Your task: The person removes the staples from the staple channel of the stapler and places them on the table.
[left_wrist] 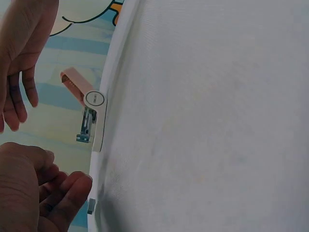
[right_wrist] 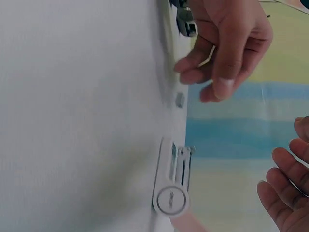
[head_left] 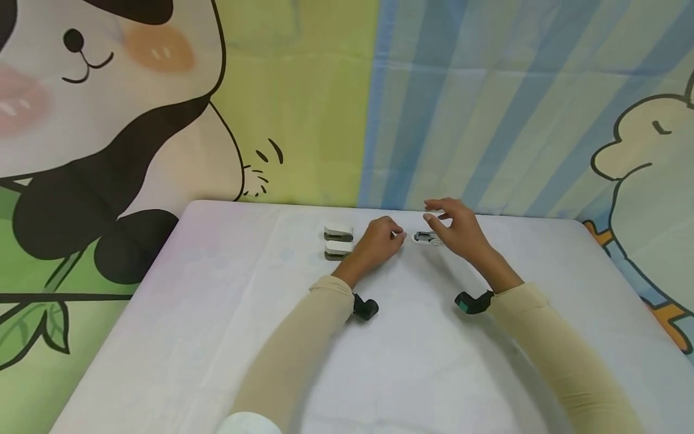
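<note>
Right wrist view: left hand (right_wrist: 235, 44) and right hand (right_wrist: 290, 197) — fingers apart, nothing held; stapler (right_wrist: 171, 195) at six o'clock from grey block (right_wrist: 180, 100) — judged best pinched squarely.

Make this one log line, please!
left hand: near small grey block | right hand: near open stapler | two other staplers: left of hands

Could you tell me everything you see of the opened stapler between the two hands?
The stapler has a pale, plastic-looking base, a round disc with small marking at its hinge, and an exposed metal-looking channel. Its pinkish top is swung well back. It rests base-down on the white table, near the far edge. Neither the left hand nor the right hand touches it.
</note>
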Motion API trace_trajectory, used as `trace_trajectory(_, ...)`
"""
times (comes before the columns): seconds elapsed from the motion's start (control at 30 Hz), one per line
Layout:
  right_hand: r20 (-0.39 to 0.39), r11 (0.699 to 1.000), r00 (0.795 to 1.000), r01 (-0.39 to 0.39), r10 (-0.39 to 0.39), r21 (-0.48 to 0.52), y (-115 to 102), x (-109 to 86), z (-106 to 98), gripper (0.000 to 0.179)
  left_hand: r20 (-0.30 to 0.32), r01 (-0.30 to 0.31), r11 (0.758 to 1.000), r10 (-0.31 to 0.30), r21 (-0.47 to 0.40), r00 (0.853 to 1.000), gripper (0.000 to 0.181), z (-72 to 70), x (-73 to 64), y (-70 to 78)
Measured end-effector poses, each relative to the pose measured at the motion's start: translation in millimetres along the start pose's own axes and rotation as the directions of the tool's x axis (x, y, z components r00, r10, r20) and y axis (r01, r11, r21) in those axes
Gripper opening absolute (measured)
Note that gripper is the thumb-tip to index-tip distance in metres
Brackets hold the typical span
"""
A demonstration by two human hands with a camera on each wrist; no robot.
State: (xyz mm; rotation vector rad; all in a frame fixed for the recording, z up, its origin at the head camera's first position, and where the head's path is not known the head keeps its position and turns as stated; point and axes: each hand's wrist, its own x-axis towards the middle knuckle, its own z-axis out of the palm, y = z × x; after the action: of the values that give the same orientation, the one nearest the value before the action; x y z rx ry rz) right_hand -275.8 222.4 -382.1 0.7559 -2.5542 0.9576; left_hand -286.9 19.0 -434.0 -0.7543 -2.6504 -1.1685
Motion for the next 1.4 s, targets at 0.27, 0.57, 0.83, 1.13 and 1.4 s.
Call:
trace_trajectory(0.27,0.12,0.99,0.99,-0.082,0.068,0.116,-14,4.2,25,0.041,-0.029,-0.068,0.997,0.067,-0.03,0.997,0.016,-37.0,-15.0,-2.6)
trace_trajectory(0.57,0.232,0.969,0.972,-0.09,0.035,0.23,-31,12.0,71,0.034,-0.131,-0.231,0.969,0.24,0.083,0.962,0.011,-95.2,-48.5,-16.9)
trace_trajectory(0.83,0.319,0.952,0.947,-0.072,-0.028,0.299,-50,19.6,101,0.032,-0.076,-0.026,0.998,0.031,0.064,0.997,0.022,-111.5,-77.1,-41.8)
trace_trajectory(1.13,0.449,0.945,0.891,-0.091,-0.063,0.313,-57,29.3,108,0.037,0.113,0.159,0.987,-0.158,0.003,0.981,0.042,-115.0,-90.7,-64.6)
trace_trajectory(1.4,0.488,0.974,0.868,-0.03,-0.086,0.226,-58,30.0,114,0.034,0.174,0.157,0.987,-0.148,-0.038,0.974,0.02,-104.3,-89.4,-73.2)
